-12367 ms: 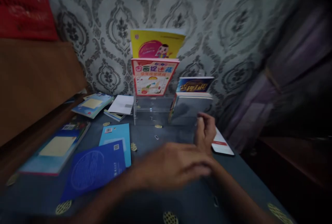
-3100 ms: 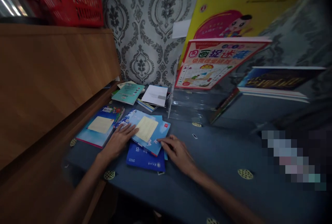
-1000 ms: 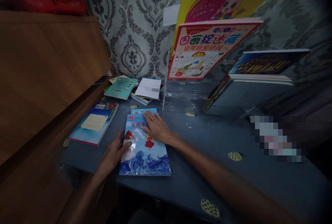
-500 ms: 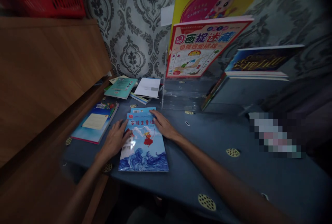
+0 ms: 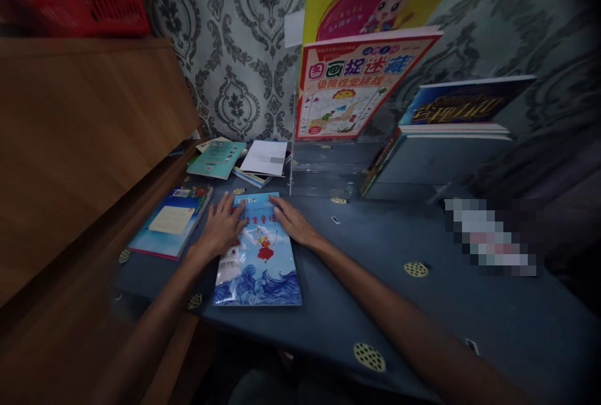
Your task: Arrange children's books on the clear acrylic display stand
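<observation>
A light-blue storybook [image 5: 263, 273] with dark-blue waves and a figure in red on its cover lies flat near the table's front edge. From under its top edge shows a strip of another blue book [image 5: 256, 198] with a barcode. My left hand [image 5: 221, 227] rests on the upper left corner of the storybook, fingers spread over its edge and part of the title. Along the upper right edge lies my right hand [image 5: 295, 223], its fingers stretched out and touching the books' side. Neither hand is closed around anything.
Left of the hands lies a blue book [image 5: 171, 220]. Behind are a green book [image 5: 216, 159] and a white-covered stack [image 5: 264, 157]. A clear acrylic stand [image 5: 323, 170] holds upright books, including a red-bordered one [image 5: 352, 92]. A wooden panel [image 5: 89, 142] borders the left.
My left hand has slid up the storybook toward its top left corner and its fingers have spread. My right hand stays at the right edge. The view has shifted slightly.
</observation>
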### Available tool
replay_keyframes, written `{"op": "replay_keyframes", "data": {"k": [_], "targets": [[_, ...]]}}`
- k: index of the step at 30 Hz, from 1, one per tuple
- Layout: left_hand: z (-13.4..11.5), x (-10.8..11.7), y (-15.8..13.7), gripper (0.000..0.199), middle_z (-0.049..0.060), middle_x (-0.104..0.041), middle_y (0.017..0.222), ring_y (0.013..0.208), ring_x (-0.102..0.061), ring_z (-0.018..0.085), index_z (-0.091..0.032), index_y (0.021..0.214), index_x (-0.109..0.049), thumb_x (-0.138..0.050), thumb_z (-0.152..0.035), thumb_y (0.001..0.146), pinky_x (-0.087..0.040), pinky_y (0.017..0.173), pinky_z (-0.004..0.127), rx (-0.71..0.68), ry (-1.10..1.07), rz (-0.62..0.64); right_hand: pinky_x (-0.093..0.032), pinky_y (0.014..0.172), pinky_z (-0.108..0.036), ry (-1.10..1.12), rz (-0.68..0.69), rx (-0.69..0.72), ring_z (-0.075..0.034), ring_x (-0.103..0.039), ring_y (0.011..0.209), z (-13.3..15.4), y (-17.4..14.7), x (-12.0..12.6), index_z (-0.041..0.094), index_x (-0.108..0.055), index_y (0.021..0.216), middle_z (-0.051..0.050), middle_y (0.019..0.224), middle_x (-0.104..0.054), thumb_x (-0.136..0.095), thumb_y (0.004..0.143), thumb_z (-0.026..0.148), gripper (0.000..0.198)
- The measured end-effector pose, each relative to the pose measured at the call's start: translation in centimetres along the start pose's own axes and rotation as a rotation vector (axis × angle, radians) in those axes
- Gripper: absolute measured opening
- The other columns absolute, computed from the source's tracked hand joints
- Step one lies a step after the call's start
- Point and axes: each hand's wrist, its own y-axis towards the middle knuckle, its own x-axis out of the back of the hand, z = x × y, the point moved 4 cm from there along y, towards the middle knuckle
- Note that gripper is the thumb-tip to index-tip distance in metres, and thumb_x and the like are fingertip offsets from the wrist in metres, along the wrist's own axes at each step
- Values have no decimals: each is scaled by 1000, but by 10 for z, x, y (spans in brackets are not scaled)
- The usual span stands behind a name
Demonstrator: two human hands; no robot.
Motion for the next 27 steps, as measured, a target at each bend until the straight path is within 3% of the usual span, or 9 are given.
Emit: {"op": "replay_keyframes", "data": {"k": [7,15,22,27], "targets": [[-65,1,-3,46,14,-29,163,154,-14,35,-30,146,-48,-44,-38,101,-20,118,64,-290,-128,15,-28,121,-47,206,-15,-119,-23,-48,139,12,1,8,25,-44,148,-9,145,-56,-32,98,69,67],[-104,8,-72,40,7,-33,161,152,-21,32,-45,139,-53,-48,-45,99,-21,119,63,-595,-167,30,-28,121,-47,203,-6,-134,-25,-45,140,13,1,9,24,-46,147,-9,148,-53,-33,94,74,74],[-108,4,-95,43,6,-43,156,149,-31,28,-44,142,-50,-50,-43,99,-24,120,60,-604,-109,-58,-30,120,-47,74,41,-80,-26,-45,141,15,0,3,17,-42,149,-15,152,-48,-30,97,70,75],[-89,1,-100,52,10,-43,157,148,-33,29,-34,148,-43,-53,-42,98,-23,120,61,-453,-96,-102,-24,123,-51,-169,76,14,-29,-29,150,17,-5,-5,14,-43,149,-17,156,-41,-34,96,68,76]]}}
